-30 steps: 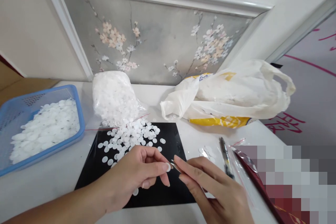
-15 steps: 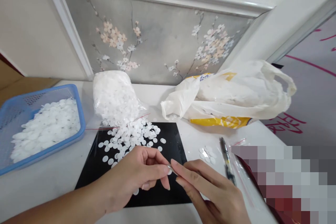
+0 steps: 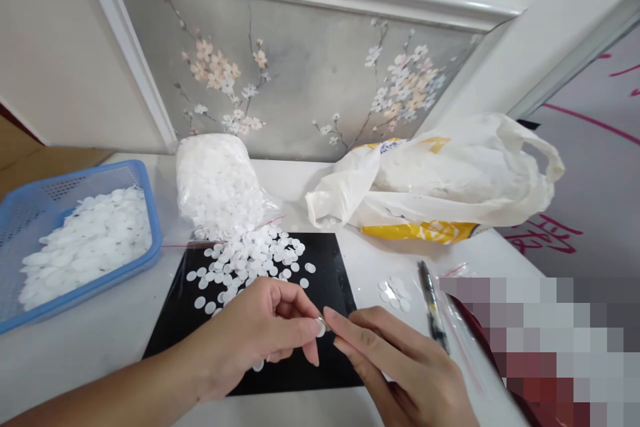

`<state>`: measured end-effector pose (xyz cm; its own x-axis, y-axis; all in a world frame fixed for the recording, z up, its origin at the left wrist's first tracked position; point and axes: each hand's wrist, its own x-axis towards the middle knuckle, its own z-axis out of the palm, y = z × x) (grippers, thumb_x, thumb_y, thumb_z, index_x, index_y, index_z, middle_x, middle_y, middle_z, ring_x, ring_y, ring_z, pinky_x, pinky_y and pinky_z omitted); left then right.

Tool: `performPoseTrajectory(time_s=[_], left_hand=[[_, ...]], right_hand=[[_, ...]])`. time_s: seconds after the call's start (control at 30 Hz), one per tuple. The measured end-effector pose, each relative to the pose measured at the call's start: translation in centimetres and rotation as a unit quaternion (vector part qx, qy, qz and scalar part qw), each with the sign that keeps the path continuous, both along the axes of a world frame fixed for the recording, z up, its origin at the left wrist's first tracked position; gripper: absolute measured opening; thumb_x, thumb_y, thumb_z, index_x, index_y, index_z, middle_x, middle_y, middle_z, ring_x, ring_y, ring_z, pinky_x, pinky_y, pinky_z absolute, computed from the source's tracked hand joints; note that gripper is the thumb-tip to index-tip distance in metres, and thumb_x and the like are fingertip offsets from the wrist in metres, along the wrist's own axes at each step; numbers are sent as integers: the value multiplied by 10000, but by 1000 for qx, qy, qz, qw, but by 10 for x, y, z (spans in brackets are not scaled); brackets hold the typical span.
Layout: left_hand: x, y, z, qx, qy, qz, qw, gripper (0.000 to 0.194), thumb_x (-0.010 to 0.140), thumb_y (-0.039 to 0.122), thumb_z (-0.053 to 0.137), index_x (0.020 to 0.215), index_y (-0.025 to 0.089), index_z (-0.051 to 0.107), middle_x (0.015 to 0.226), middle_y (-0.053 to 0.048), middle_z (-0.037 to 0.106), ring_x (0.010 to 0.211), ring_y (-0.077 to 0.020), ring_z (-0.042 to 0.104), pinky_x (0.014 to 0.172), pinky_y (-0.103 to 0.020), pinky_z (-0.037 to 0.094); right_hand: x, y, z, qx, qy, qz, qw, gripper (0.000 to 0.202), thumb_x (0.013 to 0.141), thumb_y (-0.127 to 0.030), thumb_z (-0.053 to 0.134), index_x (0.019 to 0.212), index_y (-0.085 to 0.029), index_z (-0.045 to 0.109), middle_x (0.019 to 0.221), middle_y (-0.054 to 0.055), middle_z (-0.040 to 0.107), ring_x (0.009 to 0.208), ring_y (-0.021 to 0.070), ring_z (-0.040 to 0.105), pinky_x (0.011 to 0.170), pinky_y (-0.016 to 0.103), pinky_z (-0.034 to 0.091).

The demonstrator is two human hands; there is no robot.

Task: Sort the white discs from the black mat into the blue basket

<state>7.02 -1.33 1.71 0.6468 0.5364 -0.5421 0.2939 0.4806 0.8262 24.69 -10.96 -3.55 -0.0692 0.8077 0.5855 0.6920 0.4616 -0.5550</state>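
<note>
Over the black mat (image 3: pixel 335 267), my left hand (image 3: pixel 265 327) pinches a small white disc (image 3: pixel 321 328) between thumb and forefinger. My right hand (image 3: pixel 400 353) is closed, its fingertips almost meeting the left ones at the disc. Something thin and metal-looking shows between the right fingertips, too small and covered to name. A heap of similar white discs (image 3: pixel 250 257) lies on the mat beyond my left hand. They spill from the mouth of a clear plastic bag (image 3: pixel 215 180) packed with more discs.
At the left stands a blue basket (image 3: pixel 156 220) of white discs. A white and yellow carrier bag (image 3: pixel 440 180) lies at the back right. A few discs (image 3: pixel 395 293), a pen (image 3: pixel 431 300) and clear zip bags (image 3: pixel 467 340) lie on the white table (image 3: pixel 300 410) at right.
The disc in my left fingers has turned so that more of its white face shows. Both hands stay in nearly the same place.
</note>
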Motion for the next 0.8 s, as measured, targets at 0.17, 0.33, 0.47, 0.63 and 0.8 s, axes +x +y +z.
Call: performPoseTrajectory(time_s=[0.17, 0.33, 0.47, 0.63, 0.8], left_hand=[[0, 0, 0, 2, -2, 7, 1000, 117, 764, 265, 669, 766, 151, 643, 634, 1, 678, 447, -51, 300, 461, -232, 215], [-1, 1, -2, 0, -4, 2, 1000, 143, 767, 254, 665, 854, 143, 687, 641, 0, 678, 446, -51, 278, 469, -238, 213], [-2, 2, -5, -16, -8, 10, 1000, 174, 745, 228, 651, 880, 140, 715, 618, 9, 651, 453, -54, 267, 485, -250, 185], [-3, 1, -11, -62, -25, 25, 997, 288, 740, 234, 649, 1003, 149, 727, 614, 13, 628, 446, -46, 250, 498, -257, 141], [-3, 1, -11, -96, -64, 15, 993, 327, 744, 235, 661, 1053, 147, 724, 585, 15, 593, 445, -47, 247, 479, -249, 120]], right_hand=[[7, 5, 5, -6, -36, -53, 998, 293, 965, -188, 496, 1201, -229, 663, 800, 27, 674, 594, 98, 642, 536, 171, 523], [26, 15, -3, -62, -159, -157, 973, 314, 1004, -316, 406, 1095, -183, 676, 788, 46, 669, 577, 152, 672, 486, 243, 504], [37, 20, -21, -99, -246, -185, 946, 390, 1028, -346, 308, 1028, -179, 660, 790, 46, 634, 480, 145, 617, 396, 255, 416], [31, 18, -17, -38, -350, -197, 915, 321, 998, -266, 373, 968, -182, 681, 772, 78, 638, 669, 231, 627, 580, 331, 440], [11, 18, 4, 63, -344, -73, 934, 433, 942, -67, 354, 1262, -226, 599, 1240, 129, 639, 1060, 240, 601, 846, 378, 437]])
